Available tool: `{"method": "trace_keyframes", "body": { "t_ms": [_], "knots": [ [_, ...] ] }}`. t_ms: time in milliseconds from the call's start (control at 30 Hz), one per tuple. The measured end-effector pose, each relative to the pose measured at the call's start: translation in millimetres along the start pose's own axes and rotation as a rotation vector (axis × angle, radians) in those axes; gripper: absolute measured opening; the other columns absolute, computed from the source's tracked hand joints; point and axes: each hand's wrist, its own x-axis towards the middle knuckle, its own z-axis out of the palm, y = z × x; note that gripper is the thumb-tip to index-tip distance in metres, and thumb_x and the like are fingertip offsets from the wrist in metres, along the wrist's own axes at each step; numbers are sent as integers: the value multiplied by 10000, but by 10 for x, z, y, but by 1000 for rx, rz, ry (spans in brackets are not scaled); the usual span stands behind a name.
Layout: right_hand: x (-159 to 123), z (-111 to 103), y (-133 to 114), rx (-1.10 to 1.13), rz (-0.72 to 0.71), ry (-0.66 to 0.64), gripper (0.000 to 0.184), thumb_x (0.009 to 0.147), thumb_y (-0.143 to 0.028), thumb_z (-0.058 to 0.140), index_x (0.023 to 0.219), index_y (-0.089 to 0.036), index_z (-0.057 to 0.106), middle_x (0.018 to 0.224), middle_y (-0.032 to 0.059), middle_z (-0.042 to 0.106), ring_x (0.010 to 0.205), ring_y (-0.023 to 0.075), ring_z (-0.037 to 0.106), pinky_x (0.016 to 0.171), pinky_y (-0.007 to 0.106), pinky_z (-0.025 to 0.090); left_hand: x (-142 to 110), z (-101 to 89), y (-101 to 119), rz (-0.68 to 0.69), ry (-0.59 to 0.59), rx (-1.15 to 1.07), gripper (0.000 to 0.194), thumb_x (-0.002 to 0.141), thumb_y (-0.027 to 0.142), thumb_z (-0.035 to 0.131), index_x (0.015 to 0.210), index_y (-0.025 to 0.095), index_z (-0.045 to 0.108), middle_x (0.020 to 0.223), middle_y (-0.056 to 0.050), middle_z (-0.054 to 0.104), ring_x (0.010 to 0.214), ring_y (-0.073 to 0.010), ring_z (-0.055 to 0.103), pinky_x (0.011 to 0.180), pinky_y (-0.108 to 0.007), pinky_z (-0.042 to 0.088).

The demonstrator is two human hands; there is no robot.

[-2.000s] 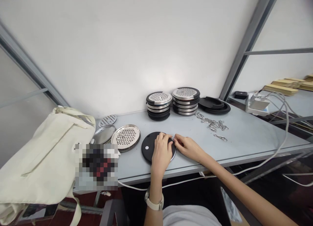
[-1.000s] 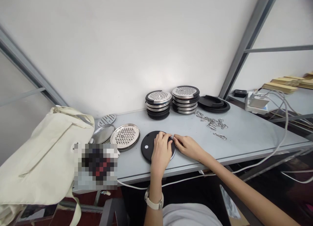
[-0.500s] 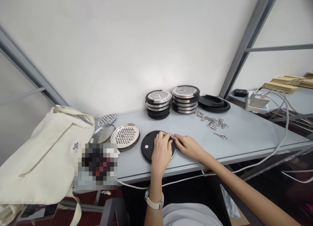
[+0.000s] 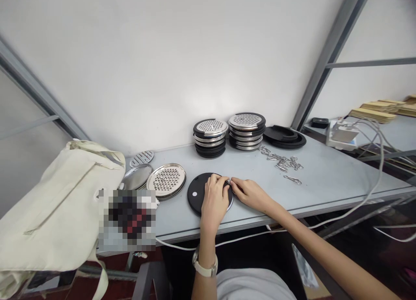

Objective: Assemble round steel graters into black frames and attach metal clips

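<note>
A black round disc [image 4: 195,202] with a white dot lies flat near the table's front edge, a thin metal rim showing at its right. My left hand [image 4: 214,196] is laid over its right part, fingers bent and holding it down. At the disc's upper right edge, the fingers of my right hand [image 4: 248,194] pinch a small shiny metal clip [image 4: 229,182], mostly hidden by the fingertips. Several loose metal spring clips [image 4: 284,162] lie to the right, one clip [image 4: 293,180] apart from the rest. Left of the disc is a stack of round metal grater plates [image 4: 167,181].
Behind stand two stacks of round graters, one left [image 4: 211,137] and one right [image 4: 247,132], beside black rings [image 4: 286,137]. A cream bag [image 4: 61,209] and a blurred-out item [image 4: 130,217] occupy the left. A white cable [image 4: 378,170] runs along the front edge.
Both hands keep almost the same place on the disc and at its edge. The view has shifted very slightly; nothing else visibly moved.
</note>
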Motion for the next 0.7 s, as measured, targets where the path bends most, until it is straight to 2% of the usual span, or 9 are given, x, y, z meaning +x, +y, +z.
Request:
{"method": "trace_keyframes", "body": {
  "t_ms": [700],
  "knots": [
    [-5,-2,8,7,1,-3,289,974,-279,299,797,-197,513,629,7,577,547,137,515,563,238,290,1,14,-10,6,8,16,243,921,167,423,1099,229,575,1068,-57,534,1036,-196,512,961,-358,398]
  ]
}}
